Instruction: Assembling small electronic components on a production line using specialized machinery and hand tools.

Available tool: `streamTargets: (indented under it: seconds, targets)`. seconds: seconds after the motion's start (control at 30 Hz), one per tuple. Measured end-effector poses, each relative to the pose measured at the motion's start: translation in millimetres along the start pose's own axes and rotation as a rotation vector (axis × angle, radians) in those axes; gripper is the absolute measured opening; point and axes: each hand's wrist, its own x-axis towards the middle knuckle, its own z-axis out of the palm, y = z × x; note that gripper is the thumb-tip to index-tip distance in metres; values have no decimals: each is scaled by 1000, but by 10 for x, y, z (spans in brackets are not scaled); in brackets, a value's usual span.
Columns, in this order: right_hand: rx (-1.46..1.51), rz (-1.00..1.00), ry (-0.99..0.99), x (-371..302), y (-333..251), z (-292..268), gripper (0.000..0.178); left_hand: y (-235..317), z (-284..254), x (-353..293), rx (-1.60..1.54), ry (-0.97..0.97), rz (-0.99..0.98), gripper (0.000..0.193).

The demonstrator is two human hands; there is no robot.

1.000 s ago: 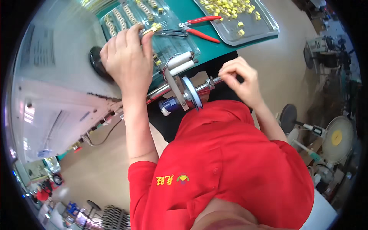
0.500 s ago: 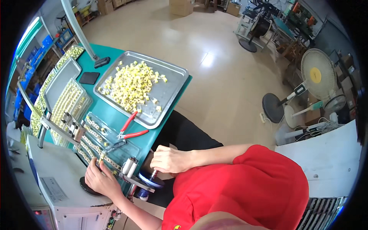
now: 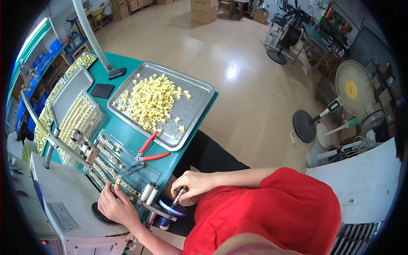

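Note:
My left hand (image 3: pixel 117 207) is beside the white machine, thumb and forefinger pinched around a small yellow block-shaped part (image 3: pixel 118 181) at the end of the rows on the table. My right hand (image 3: pixel 194 183) has its fingers closed on a slim metal spindle (image 3: pixel 180 196). That spindle rises, tilted, from a round dark-blue disc (image 3: pixel 172 208) beyond the table's edge. Two white rollers (image 3: pixel 149 193) stand between my hands. Several rows of small pale blocks (image 3: pixel 109 165) lie in clear plastic trays by my left fingers.
Red-handled pliers (image 3: pixel 151 148) lie open near a metal tray (image 3: pixel 199 100) heaped with yellow blocks (image 3: pixel 155 100). A metal arm with a clamp (image 3: pixel 87 149) reaches over the rows. The white machine (image 3: pixel 70 199) is at left. A black phone-like slab (image 3: pixel 102 90) lies on the green tabletop.
The whole view has shifted slightly, so the table sits lower and further right. My right hand's grip has changed and more of the spindle shows. My left hand keeps its pinch.

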Motion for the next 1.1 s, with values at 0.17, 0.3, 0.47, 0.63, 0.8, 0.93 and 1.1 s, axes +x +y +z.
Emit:
streamTargets:
  seconds: [0.17, 0.3, 0.47, 0.63, 0.8, 0.93, 1.1]
  targets:
    - [88, 77, -71, 53, -46, -165, 22, -8, -8, -7, 5, 10, -10, 23]
    - [17, 209, -83, -126, -27, -532, 23, 32, 4, -11, 0, -4, -13, 24]
    - [120, 397, 74, -346, -13, -874, 20, 35, -24, -23, -1, -36, -29, 26]
    - [168, 344, 196, 49, -5, -841, 18, -133, 42, -73, 54, -46, -55, 25]
    - [32, 265, 302, 472, -117, -843, 18, 4, -3, 67, 55, -4, -34, 20]
    - [-210, 99, 309, 783, 3, -741, 19, -9, 26, 41, -2, 31, -36, 17]
    - [-674, -219, 338, 983, 91, -650, 19, -26, 23, -45, 16, 45, -40, 16]
